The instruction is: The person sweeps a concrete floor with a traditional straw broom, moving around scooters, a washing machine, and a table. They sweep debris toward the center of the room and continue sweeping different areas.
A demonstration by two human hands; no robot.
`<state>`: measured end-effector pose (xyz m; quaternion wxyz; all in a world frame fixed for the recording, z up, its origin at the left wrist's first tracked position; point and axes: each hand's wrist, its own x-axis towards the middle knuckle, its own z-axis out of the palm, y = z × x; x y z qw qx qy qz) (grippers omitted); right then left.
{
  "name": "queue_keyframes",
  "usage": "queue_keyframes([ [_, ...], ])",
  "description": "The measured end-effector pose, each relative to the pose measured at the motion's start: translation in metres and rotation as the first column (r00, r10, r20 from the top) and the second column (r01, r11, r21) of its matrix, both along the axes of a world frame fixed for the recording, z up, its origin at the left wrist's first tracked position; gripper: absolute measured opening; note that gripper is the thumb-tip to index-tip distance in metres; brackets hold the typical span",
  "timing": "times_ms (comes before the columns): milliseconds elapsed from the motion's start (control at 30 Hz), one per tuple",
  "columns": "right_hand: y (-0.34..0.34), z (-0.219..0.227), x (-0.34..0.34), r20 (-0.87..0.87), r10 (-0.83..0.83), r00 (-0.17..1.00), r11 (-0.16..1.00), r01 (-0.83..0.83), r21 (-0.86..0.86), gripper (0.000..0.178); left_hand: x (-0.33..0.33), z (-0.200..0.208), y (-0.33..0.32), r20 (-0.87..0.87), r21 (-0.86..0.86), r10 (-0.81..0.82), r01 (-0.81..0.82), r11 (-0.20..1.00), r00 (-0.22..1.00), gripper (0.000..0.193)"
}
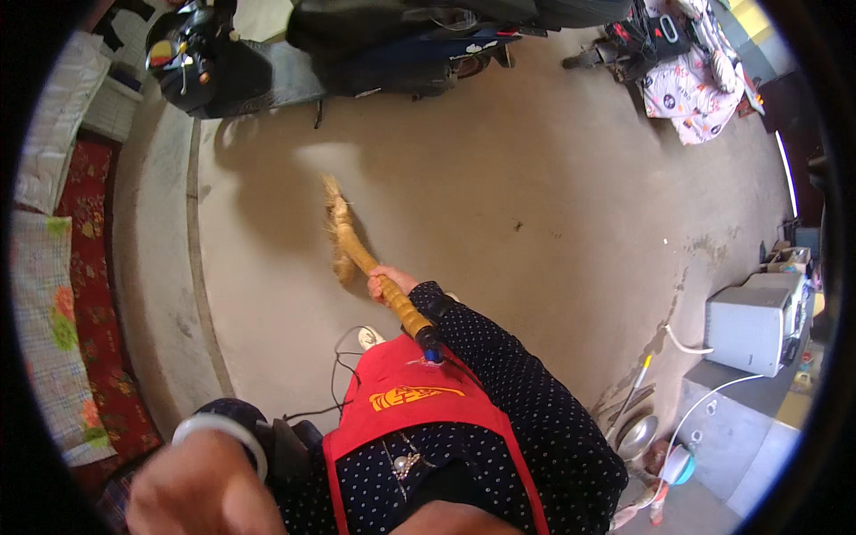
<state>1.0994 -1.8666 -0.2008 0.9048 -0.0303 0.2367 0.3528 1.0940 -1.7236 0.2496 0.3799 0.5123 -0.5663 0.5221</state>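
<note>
While the right hand [397, 279] wraps firmly around the middle of a straw broom [359, 253], its fingers closed about the ridged tan handle, the left hand [205, 490] looms blurred at the lower left, close to the camera. The left fingers seem curled inward, but I cannot tell whether they hold anything; a white band [244, 432] circles that wrist.

The broom's long axis slants: its dark, blue-tipped butt end [431, 348] points back toward the wearer's red apron [437, 399], and the shaft runs forward and to the left through the right hand. Beyond that grip, the pale bristle head [339, 218] lies ahead and slightly left. The right hand is much the nearer of the 2 to the broom; the left is well apart from it. Whether the bristles touch the floor [508, 196] is hard to tell.

1 light shoe [367, 338] shows just past the apron's edge. Farther out, a dark scooter [383, 67] stands across the top, red floral cloth [89, 294] hangs at the left, and a pale boxy appliance [747, 332] and a metal bowl [637, 437] sit at the right.
</note>
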Motion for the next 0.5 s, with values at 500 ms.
queue_keyframes([
  [500, -0.305, 0.024, -0.214, -0.322, -0.681, 0.658, 0.725, 0.542, -0.425, 0.015, 0.066, -0.366, -0.003, -0.706, 0.697, 0.695, 0.300, 0.651, 0.131, 0.014],
])
